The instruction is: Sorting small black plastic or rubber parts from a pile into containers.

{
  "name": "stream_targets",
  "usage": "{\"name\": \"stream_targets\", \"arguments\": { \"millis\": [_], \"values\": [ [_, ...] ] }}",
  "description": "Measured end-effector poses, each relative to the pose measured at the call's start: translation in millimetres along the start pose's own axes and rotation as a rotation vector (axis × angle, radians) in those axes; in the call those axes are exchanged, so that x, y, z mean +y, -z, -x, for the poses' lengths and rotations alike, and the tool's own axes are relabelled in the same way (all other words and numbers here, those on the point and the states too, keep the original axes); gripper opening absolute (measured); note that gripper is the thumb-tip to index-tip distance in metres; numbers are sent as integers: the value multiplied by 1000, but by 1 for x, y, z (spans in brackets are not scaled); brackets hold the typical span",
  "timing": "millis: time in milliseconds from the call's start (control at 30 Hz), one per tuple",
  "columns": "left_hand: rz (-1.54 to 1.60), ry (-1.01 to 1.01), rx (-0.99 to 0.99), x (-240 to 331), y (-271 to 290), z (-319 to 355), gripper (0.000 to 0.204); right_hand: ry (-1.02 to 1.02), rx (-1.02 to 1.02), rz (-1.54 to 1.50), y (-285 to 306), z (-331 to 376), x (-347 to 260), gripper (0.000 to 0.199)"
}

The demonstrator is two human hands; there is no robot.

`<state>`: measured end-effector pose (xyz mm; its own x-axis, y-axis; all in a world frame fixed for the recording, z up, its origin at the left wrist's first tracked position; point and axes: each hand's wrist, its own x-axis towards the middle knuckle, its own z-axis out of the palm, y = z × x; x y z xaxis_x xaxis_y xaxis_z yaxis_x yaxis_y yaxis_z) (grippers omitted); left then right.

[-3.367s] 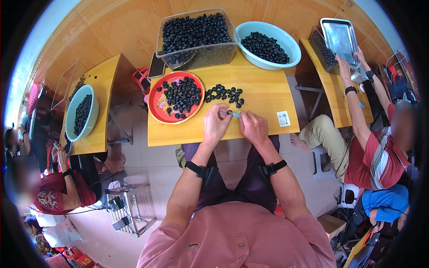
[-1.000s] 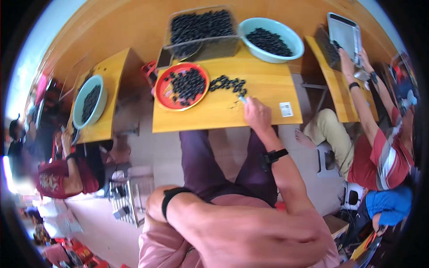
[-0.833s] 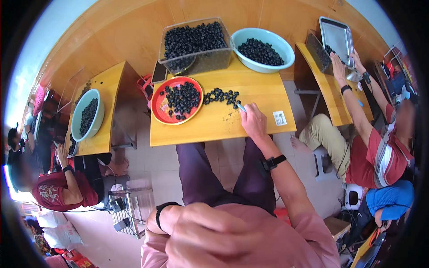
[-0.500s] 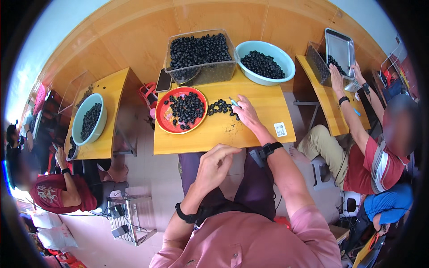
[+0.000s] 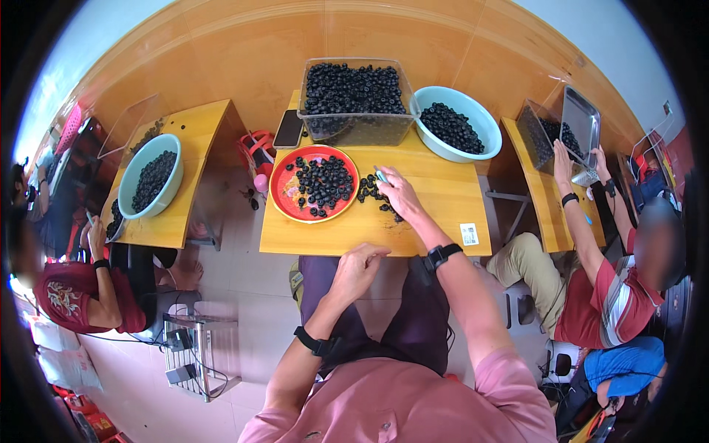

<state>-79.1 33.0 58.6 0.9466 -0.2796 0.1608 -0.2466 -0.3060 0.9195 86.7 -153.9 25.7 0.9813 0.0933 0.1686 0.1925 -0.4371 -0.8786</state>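
My right hand is closed around a slim teal-handled tool; its working end is too small to make out. Beneath and beside the fingers lies a loose pile of small black round pieces on the wooden table. Just left of the pile, a round red tray with a yellow rim holds many more of them. My left hand hovers at the table's near edge, over my lap, its fingers bent and pressed together. Whatever may be between those fingertips is hidden.
A clear plastic bin full of black pieces stands at the back, beside a light-blue basin. A phone lies left of the bin. Co-workers sit at tables on both sides. A metal rack stands on the floor.
The view has shifted a little, moving the table contents rightward in the picture. My right hand has tilted lower beside the loose pile. My left fingers have curled further downward.
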Motion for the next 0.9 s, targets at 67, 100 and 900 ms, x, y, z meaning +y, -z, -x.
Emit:
{"name": "stream_targets", "arguments": {
  "millis": [67, 100, 900],
  "values": [
    [-8, -17, -6, 0, -3, -4, 23, 30, -153, 135, 4, -14, 4, 40],
    [-15, -36, -17, 0, -4, -7, 24, 10, -186, 127, 5, -17, 7, 41],
    [-326, -2, 162, -42, -17, -44, 24, -120, 285, -537, -21, 48, 8, 32]
  ]
}}
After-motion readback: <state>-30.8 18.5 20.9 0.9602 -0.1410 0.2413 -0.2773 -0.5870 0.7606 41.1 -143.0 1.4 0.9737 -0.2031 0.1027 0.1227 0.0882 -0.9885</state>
